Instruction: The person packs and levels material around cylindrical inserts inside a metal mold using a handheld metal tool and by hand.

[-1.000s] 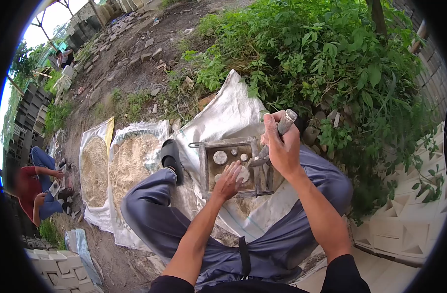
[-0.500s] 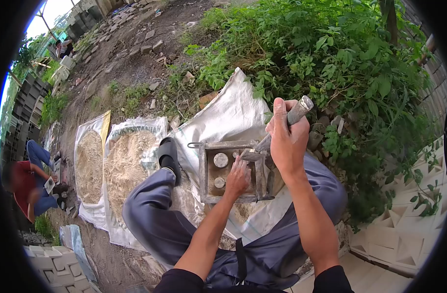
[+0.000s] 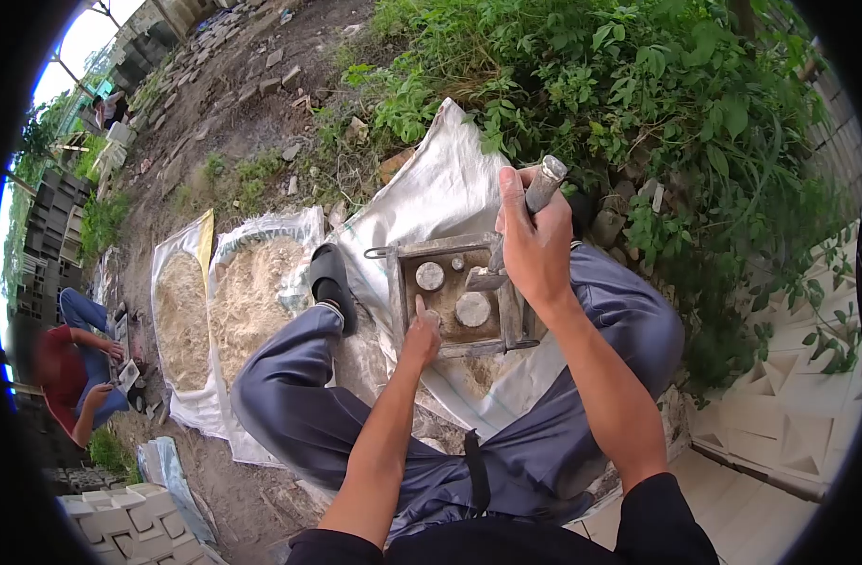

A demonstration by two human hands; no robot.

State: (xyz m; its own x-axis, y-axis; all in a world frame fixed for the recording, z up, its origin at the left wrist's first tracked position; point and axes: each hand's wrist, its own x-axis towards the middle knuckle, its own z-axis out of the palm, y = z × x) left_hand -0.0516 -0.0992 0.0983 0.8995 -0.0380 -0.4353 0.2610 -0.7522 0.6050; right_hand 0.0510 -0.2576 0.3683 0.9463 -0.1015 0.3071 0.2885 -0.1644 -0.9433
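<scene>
A square frame mould (image 3: 400,306) lies on a white sack between my legs, with several round pale discs inside. My left hand (image 3: 422,336) is over its lower left part, index finger stretched out and the other fingers curled; whether it grips anything is hidden. A pale disc (image 3: 430,276) shows just above that fingertip, and a larger disc (image 3: 473,309) lies to its right. My right hand (image 3: 536,240) is closed round the grey handle of a trowel-like tool (image 3: 547,185), whose flat end is over the mould's right side.
Two sacks of pale powder (image 3: 254,297) lie to the left. A person in a red top (image 3: 62,377) sits beyond them. Green plants (image 3: 582,104) grow behind the mould, and patterned pale blocks (image 3: 780,428) stand at the right.
My left hand has moved left and down from the middle of the mould, uncovering the large disc. My right hand has shifted left with the tool since half a second ago.
</scene>
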